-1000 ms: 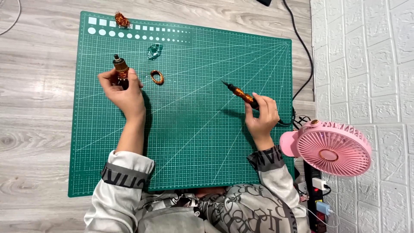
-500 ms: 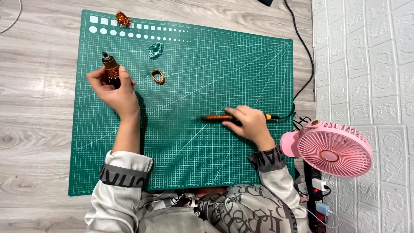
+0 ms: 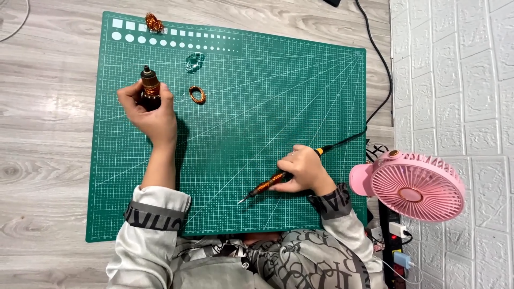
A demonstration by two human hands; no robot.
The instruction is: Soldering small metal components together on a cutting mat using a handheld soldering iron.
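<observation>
The soldering iron (image 3: 270, 185) lay low in the right hand (image 3: 305, 170), fingers wrapped around its rear half, the copper-coloured grip and bare tip slanting down and left, the tip at or just above the green cutting mat (image 3: 235, 128) near the mat's lower edge. Its black cord (image 3: 375, 101) ran off the back of the hand, up and right over the mat's right edge and away along the wooden floor (image 3: 48, 134).

Up at the mat's left side, the left hand (image 3: 152, 109) was clamped on a small motor rotor (image 3: 150, 85), fingers closed about its dark lower part, the copper winding and shaft poking up above the knuckles. It sat just inside the left border. Just right of it lay a little copper wire coil (image 3: 197, 94), loose on the mat, and above that a small clear bluish piece (image 3: 194, 62). A tangle of copper wire (image 3: 155, 23) rested right on the mat's top edge.

Between the two hands, a wide stretch of bare green grid stood open, running from the centre out to the upper right corner. Off the mat's right edge, things got tight: a pink desk fan (image 3: 415, 190) stood just beside the right wrist, with a power strip (image 3: 393, 235) and plugs below it against the white brick-patterned wall (image 3: 455, 80).
</observation>
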